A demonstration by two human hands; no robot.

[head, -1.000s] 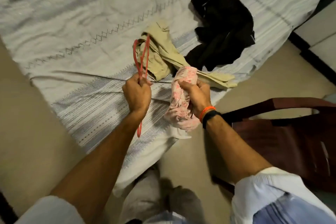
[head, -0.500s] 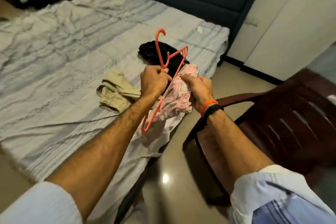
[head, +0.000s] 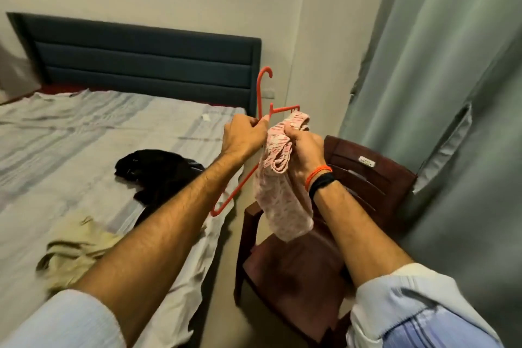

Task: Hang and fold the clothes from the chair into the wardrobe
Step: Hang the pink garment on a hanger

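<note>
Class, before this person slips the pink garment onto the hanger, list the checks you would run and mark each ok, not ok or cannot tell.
1. Left hand grips the red hanger near its neck: ok.
2. Right hand grips the pink garment: ok.
3. Garment opened out for the hanger: not ok, it hangs bunched.
4. Hanger arm inside the garment: cannot tell, the cloth hides it.
5. Wardrobe in view: not ok.
6. Black garment and beige garment wait on the bed: ok.
</note>
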